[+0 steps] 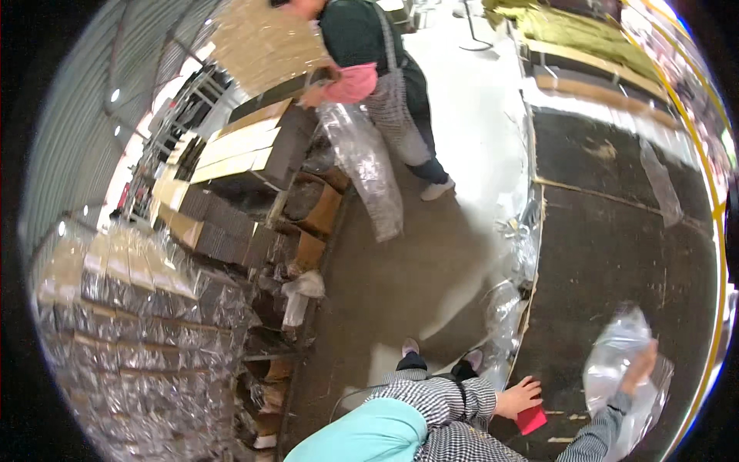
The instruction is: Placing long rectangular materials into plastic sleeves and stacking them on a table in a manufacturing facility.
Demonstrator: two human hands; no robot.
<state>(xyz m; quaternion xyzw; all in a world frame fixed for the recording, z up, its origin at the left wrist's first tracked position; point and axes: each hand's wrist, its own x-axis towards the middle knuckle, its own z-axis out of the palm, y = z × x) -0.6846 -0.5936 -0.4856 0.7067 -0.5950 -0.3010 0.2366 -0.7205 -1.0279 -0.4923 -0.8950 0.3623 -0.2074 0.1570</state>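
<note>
A workshop or packing room with a grey concrete floor [400, 262] runs up the middle of the view, a dark worktop [616, 246] with a pale wooden edge along its right side and stacks of goods along its left.

Low on the right, over the worktop, the right hand [640, 368] is raised and closed around a crumpled clear plastic bag [616, 358], which hangs bunched below and beside the fingers. Left of it, the left hand [519, 397] lies with fingers spread loosely, resting on or just over a small red card [532, 420] at the worktop's near edge; whether it grips the card cannot be told. Both forearms wear checked sleeves, and a turquoise garment [369, 435] fills the lower edge.

More clear plastic bags [504, 312] hang crumpled along the worktop's edge, and one further strip of plastic [660, 183] lies farther up on it. Across the floor, wrapped brown stacks [138, 308] stand in rows at the left, with open cardboard boxes [312, 208] beyond. At the top, another person in a dark top and checked apron [392, 92] holds a long clear bag [366, 165] beside piled flat boxes [246, 142].
</note>
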